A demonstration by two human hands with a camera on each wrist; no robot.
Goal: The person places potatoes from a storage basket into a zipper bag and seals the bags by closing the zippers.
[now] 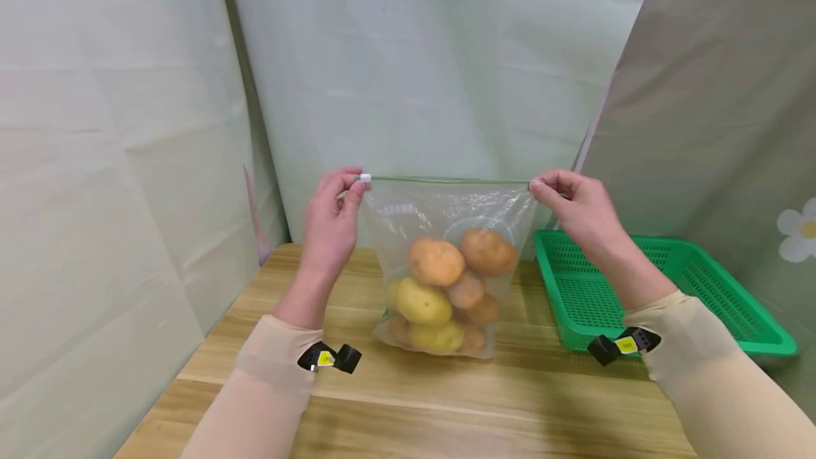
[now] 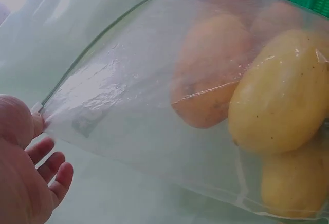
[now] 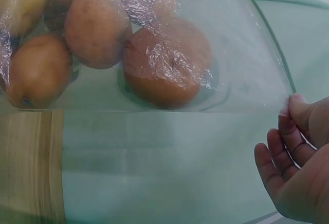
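A clear zip bag [image 1: 446,225] full of several potatoes [image 1: 436,261] stands upright on the wooden table [image 1: 408,402], its green zip seal [image 1: 446,179] stretched taut between both hands. My left hand [image 1: 331,222] pinches the bag's top left corner at the white slider [image 1: 365,178]. My right hand [image 1: 576,207] pinches the top right corner. In the left wrist view the bag [image 2: 154,100] and yellow potatoes [image 2: 280,95] fill the frame beside my left hand [image 2: 25,172]. The right wrist view shows brown potatoes [image 3: 164,62] through the plastic and my right hand [image 3: 298,162] at the seal's end.
A green plastic basket [image 1: 644,289] sits on the table right of the bag, under my right forearm. Pale green sheets hang close behind and at the left; a grey cloth with a flower print hangs at the right.
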